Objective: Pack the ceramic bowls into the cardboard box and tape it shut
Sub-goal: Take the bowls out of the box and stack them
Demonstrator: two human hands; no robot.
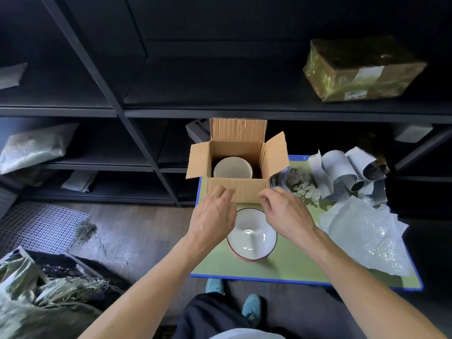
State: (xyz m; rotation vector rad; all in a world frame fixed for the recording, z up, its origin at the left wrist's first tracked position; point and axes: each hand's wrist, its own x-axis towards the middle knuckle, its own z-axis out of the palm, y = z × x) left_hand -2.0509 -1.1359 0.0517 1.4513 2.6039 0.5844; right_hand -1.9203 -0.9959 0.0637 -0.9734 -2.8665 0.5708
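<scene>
Bkgd beyond both hands: dark shelving [220, 111]. The green table [293, 265], blue-edged, lies under the hands and runs out to their R. On it, a bubble wrap sheet [367, 241] lies R of the R hand [286, 211], well apart. Far beyond and R of that hand, a taped parcel [362, 69] sits on a shelf.

Just beyond the fingertips stands the cardboard box [238, 148], top open: far flap upright, side flaps splayed out. Its near flap [244, 189] hangs down toward the person. The L hand [212, 216] grips the flap's L end w/ curled fingers, and the R hand pinches its R end.

Inside the box, just past the hands, a white bowl [232, 168] sits upright. The 2nd bowl [252, 236], white w/ dark rim, stands on the table btwn the two wrists, partly hidden by the L hand. Some crumpled paper [303, 187] lies just beyond the R hand, beside the box.
</scene>
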